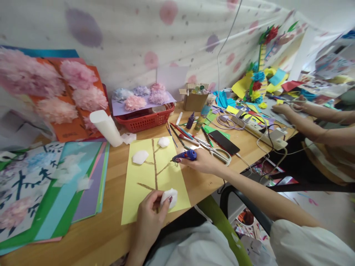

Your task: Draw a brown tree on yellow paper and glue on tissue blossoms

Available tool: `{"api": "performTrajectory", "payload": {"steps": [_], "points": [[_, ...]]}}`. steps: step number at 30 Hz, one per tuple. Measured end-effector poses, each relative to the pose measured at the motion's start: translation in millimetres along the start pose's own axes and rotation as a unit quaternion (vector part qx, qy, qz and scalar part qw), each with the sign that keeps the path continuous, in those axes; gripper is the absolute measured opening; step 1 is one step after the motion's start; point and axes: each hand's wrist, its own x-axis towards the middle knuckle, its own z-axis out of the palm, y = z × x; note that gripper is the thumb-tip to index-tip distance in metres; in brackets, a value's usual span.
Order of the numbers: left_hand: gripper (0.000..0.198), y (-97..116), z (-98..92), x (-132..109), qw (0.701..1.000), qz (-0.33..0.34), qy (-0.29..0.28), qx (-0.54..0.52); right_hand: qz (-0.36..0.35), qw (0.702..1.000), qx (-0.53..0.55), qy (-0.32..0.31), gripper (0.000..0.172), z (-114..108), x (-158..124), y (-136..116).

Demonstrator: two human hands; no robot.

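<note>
My left hand (152, 211) pinches a white cotton pad (169, 198) over the lower part of a yellow sheet (135, 207). In my right hand (203, 161) is a blue glue gun (186, 155). Its nozzle hangs over the tip of a right-hand branch of the brown branch drawing (154, 162). Two more white pads, one at the left (140, 157) and a smaller one at the top (163, 142), sit at the ends of branches on the sheet. Whether the nozzle touches the paper I cannot tell.
Pens, scissors (222, 155) and a black phone (224, 142) lie right of the sheet. Behind stand a red basket (138, 122) and a white roll (105, 127). Coloured papers (88, 195) are stacked left. A power strip (259, 129) with cables and another person's hands (283, 109) are at right.
</note>
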Motion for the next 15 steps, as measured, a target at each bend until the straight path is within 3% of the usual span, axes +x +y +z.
{"api": "performTrajectory", "payload": {"steps": [15], "points": [[0.019,0.6,0.1,-0.7,1.000,0.004,0.003,0.002,0.018,1.000,0.007,0.004,0.046,-0.2,8.3,2.6]]}}
